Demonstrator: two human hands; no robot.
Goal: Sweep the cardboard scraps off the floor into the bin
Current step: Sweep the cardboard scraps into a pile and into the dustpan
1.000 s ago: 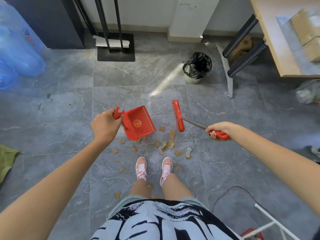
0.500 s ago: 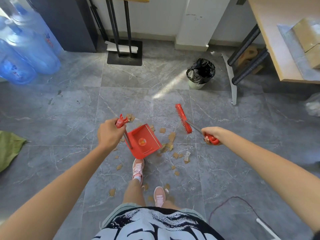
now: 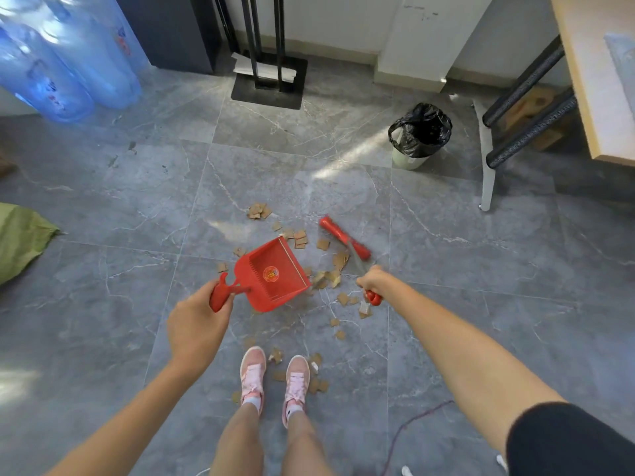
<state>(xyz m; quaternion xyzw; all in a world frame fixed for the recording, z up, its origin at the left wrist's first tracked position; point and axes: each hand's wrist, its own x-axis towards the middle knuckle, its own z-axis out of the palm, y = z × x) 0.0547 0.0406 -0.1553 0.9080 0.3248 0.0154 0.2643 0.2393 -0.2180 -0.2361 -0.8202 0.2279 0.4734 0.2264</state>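
Several brown cardboard scraps (image 3: 338, 261) lie scattered on the grey tiled floor, from in front of the dustpan back to my pink shoes (image 3: 273, 379). My left hand (image 3: 199, 324) grips the handle of a red dustpan (image 3: 273, 274), which is held just above the floor with its mouth toward the scraps; the pan looks empty. My right hand (image 3: 372, 281) holds the red handle of a small red brush (image 3: 343, 237), whose head rests on the floor beyond the scraps. The bin (image 3: 419, 135), lined with a black bag, stands at the far right.
Blue water bottles (image 3: 68, 60) stand at the far left near a dark cabinet. A black stand base (image 3: 269, 82) sits by the wall. A wooden table (image 3: 591, 73) with black legs is at the right. A green cloth (image 3: 20, 242) lies at left, a red cord (image 3: 412, 424) at lower right.
I have stepped back, both feet now side by side behind the scraps. The dustpan has come down lower toward the floor, and the brush has swung nearer to the scraps.
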